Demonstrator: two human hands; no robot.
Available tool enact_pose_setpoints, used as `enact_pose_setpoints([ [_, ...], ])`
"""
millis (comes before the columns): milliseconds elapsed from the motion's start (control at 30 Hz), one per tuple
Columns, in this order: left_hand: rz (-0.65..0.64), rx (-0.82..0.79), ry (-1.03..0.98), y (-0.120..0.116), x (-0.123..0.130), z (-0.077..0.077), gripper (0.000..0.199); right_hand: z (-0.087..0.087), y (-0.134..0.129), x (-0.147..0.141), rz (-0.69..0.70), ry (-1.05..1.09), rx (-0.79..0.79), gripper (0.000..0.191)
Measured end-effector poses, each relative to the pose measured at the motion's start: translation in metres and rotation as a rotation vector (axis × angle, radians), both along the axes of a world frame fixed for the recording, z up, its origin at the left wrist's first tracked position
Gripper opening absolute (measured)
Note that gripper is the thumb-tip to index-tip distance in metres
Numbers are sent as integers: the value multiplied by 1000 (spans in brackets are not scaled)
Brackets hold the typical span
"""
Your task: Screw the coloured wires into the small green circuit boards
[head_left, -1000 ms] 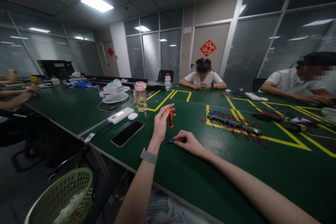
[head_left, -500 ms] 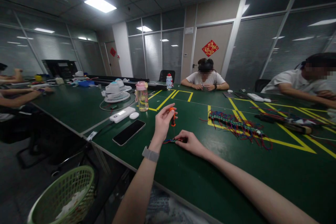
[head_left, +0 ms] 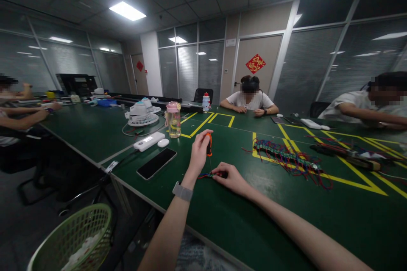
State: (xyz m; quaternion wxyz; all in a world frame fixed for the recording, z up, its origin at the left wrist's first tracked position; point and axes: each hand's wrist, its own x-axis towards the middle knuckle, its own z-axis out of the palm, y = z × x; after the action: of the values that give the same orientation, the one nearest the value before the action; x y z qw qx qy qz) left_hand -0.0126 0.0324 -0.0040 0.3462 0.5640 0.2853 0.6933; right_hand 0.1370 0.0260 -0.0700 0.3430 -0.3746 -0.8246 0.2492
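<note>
My left hand (head_left: 199, 152) is closed around the orange and black handle of a screwdriver (head_left: 209, 145), held upright with its thin shaft pointing down. The shaft's tip meets a small circuit board with red and blue wires (head_left: 208, 175) lying on the green table. My right hand (head_left: 229, 176) pinches the right end of that board between thumb and fingers. Much of the board is hidden by the fingertips, and I cannot make out any screw under the tip.
A row of wired circuit boards (head_left: 286, 154) lies to the right. Left are a black phone (head_left: 157, 163), a white power strip (head_left: 149, 141), a pink-lidded bottle (head_left: 173, 122) and white fans (head_left: 143, 116). A green basket (head_left: 76, 237) stands below the table edge. Other people sit around.
My left fingers have changed their grip on the screwdriver handle, from spread fingertips to a more closed hold. The right hand stays on the board. The view has shifted slightly.
</note>
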Motion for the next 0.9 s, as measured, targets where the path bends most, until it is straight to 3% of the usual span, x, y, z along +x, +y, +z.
enact_pose_setpoints([
  [133, -155, -51, -44, 0, 0, 1, 31, 0, 0, 0, -1, 0, 2, 16],
  [300, 1, 15, -2, -4, 0, 3, 21, -1, 1, 0, -7, -2, 13, 15],
  [467, -205, -42, -115, -4, -2, 3, 30, -2, 2, 0, 0, 9, -1, 15],
  [667, -19, 6, -24, -5, -2, 2, 21, -1, 2, 0, 5, 7, 2, 16],
  [833, -207, -21, -144, -4, -2, 3, 25, 1, 0, 0, 2, 2, 1, 17],
  [900, -182, -17, -124, -3, -3, 2, 24, 1, 1, 0, 3, 0, 3, 17],
])
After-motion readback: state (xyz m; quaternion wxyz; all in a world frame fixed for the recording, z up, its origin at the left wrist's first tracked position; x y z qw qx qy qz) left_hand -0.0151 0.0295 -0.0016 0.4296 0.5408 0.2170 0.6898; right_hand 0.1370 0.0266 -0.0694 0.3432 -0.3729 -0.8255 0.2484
